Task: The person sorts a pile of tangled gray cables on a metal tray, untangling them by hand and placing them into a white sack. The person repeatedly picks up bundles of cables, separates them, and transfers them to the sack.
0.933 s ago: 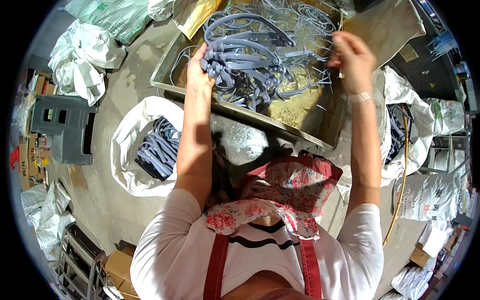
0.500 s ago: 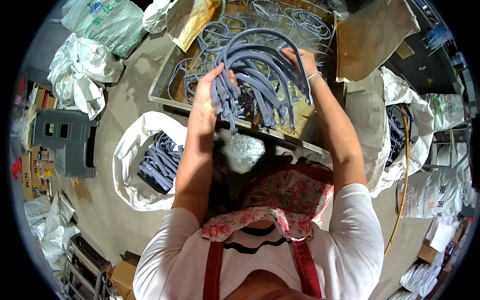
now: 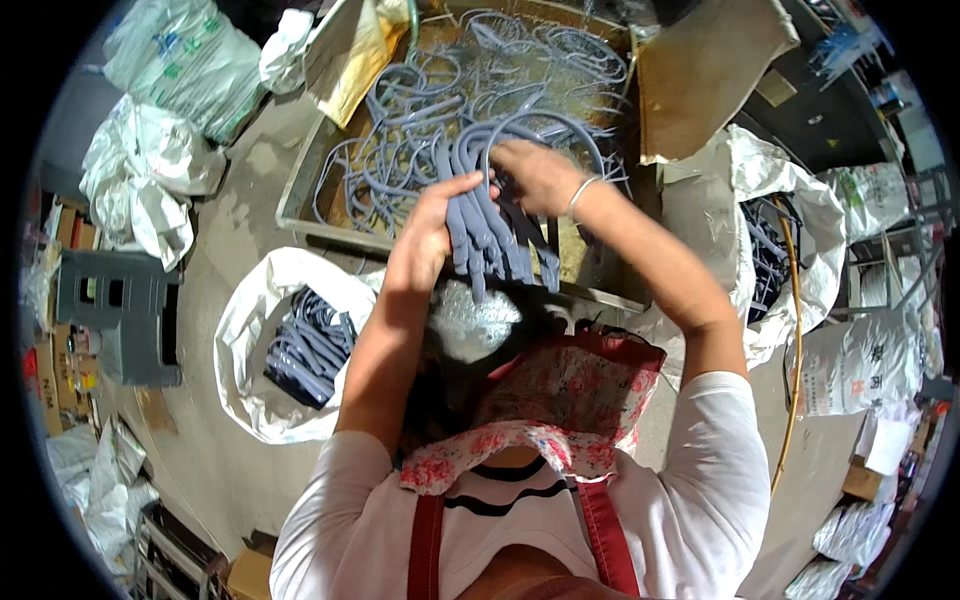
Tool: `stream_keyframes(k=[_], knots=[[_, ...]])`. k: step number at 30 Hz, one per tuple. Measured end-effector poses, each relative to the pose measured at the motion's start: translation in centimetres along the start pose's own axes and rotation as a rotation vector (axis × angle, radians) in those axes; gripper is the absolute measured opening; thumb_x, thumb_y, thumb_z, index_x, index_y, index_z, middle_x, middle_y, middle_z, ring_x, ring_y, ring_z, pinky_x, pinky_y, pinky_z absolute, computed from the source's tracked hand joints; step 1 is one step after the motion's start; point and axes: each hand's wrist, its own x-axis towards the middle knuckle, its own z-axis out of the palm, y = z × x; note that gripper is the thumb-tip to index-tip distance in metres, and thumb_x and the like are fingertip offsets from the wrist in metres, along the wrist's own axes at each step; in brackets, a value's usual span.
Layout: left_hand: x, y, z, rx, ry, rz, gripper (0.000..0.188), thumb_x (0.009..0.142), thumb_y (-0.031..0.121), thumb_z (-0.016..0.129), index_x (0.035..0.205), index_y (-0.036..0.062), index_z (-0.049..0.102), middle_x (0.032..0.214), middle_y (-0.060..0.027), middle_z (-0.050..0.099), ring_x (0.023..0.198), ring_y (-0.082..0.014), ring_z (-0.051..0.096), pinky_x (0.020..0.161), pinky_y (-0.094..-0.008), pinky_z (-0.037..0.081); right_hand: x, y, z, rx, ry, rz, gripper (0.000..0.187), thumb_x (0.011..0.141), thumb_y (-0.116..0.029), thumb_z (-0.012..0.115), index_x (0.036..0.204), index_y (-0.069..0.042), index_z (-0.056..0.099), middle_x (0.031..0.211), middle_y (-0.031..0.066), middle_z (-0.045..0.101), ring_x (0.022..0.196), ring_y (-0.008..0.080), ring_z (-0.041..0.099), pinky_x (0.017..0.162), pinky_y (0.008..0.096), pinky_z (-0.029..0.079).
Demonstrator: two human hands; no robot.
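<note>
Bundle of grey-blue rubbery bands (image 3: 495, 225), that's the main thing here: long flexible strips curved like hoops, gathered so their loose ends hang down in a thick fringe while a few arc up over the top. It's held up in the air just over the near edge of the metal tray (image 3: 300, 205), between both hands.

The left hand (image 3: 432, 225) clamps the bundle from its left side, fingers pressed together and curled round the strips. The right hand (image 3: 535, 175) sits on top, fingers closed over the upper part of the bunch, with a thin bracelet on that wrist.

The tray is a shallow rectangular thing with dull, scuffed steel walls, and it's full of more loose bands (image 3: 450, 100) of the same colour, all tangled loops over a yellowish-brown bottom. The held bundle hides part of the tray's near side.

Left of the tray and a bit nearer, a white woven sack (image 3: 250, 350) sits open on the concrete floor with another stack of bands inside. Right of the tray there's a second white sack (image 3: 800, 220) with dark strips in it. A flattened piece of cardboard (image 3: 705, 70) leans at the tray's far right corner. Further left of the tray, a grey plastic stool (image 3: 115, 320).
</note>
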Motion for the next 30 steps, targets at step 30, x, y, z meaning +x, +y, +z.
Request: stream_keyframes(k=[30], knots=[[1.7,0.5,-1.8,-0.148,0.165,0.303,0.017,0.077,-0.001,0.059,0.093,-0.0041,0.053,0.079,-0.0136,0.058,0.067,-0.0247,0.060,0.063,-0.0354,0.052,-15.9,4.3,-16.8,0.140,-0.184,0.701,0.018,0.083,-0.012,0.052,0.095,0.000,0.059,0.066,0.0061,0.055,0.062,0.0143,0.054,0.059,0.0307,0.044]])
